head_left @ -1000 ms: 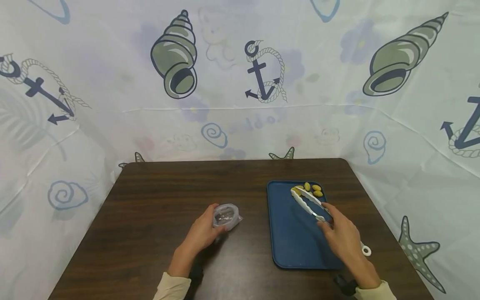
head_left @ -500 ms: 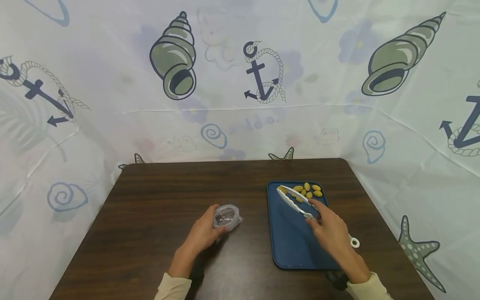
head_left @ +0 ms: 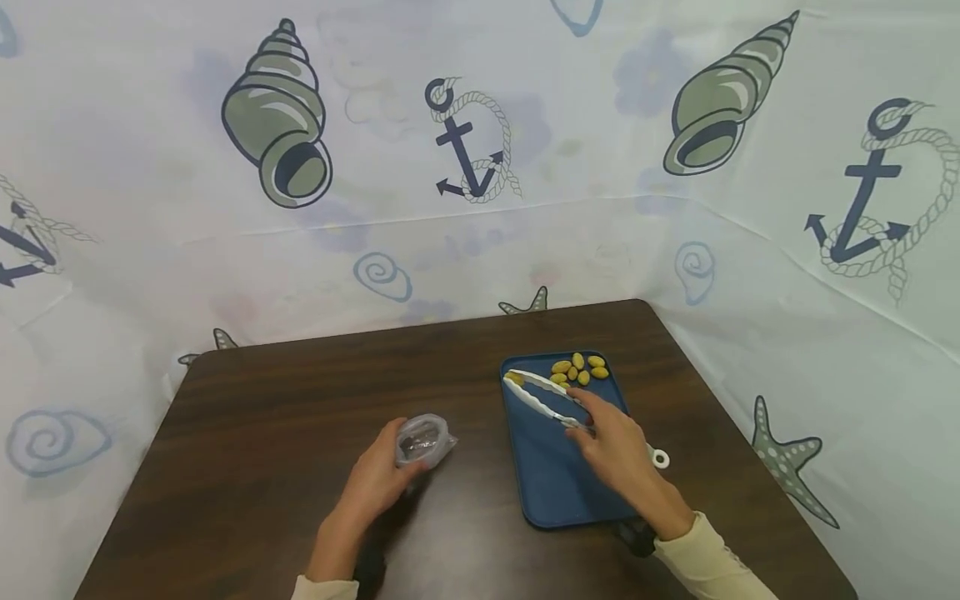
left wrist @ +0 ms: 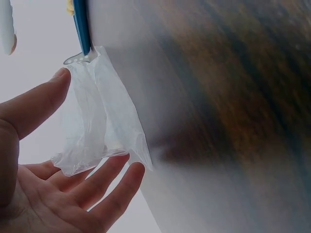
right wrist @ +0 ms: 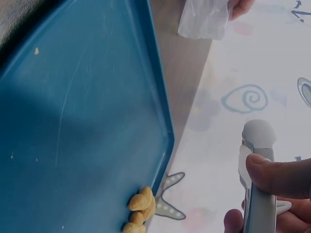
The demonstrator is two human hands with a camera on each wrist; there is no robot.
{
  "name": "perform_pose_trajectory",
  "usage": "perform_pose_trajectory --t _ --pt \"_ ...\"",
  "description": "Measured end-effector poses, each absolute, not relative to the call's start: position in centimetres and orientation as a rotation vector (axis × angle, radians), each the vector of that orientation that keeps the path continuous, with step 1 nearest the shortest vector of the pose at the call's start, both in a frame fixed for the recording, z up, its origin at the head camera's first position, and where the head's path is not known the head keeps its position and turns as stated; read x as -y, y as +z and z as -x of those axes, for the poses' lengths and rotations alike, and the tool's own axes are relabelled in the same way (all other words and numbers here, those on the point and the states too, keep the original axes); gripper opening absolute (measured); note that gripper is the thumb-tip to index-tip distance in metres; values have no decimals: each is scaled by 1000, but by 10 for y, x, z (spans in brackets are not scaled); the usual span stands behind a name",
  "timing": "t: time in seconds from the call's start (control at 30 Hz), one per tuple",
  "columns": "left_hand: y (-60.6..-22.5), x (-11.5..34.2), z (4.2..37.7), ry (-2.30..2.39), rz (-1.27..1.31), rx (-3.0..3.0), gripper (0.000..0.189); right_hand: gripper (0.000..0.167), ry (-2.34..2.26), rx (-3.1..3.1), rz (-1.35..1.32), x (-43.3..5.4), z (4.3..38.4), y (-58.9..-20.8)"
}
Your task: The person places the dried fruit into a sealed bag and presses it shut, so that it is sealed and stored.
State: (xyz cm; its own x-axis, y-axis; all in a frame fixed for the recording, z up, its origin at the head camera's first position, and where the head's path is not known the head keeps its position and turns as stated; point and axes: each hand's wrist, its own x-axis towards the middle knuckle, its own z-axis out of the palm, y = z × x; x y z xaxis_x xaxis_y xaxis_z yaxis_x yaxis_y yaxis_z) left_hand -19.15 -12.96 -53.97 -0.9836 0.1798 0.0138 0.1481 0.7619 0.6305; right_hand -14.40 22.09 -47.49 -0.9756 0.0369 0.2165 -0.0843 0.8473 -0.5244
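My left hand [head_left: 378,475] holds a clear plastic bag [head_left: 422,442] upright on the table, mouth upward, with thumb and fingers around it. In the left wrist view the bag [left wrist: 116,102] looks thin and creased. My right hand [head_left: 617,446] grips white-tipped tongs [head_left: 542,407] above a blue tray [head_left: 558,492]. Between the tongs' tips is one yellowish-tan nut-like piece [head_left: 514,378], near the tray's far left corner. Several similar pieces [head_left: 577,361] lie at the tray's far end. The right wrist view shows my thumb pressing the tongs [right wrist: 260,208].
A dark wood-grain table [head_left: 300,400] carries everything. Bare tabletop separates bag and tray. Printed cloth [head_left: 390,225] with shells and anchors hangs behind and at the sides. A few crumbs [right wrist: 36,50] are on the tray.
The tongs have moved left, away from the pile, carrying one nut-like piece. My head view has turned to the right. My left hand keeps its hold on the bag.
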Motion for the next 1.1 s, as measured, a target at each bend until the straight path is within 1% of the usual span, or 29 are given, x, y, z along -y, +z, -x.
perform_pose_trajectory --t 0.87,1.1 --pt "-545 128 188 1081 -314 -2954 75 57 844 2804 -104 -182 142 -474" --pt "-545 129 189 1075 -267 -2953 76 57 885 2807 -160 -167 145 -473"
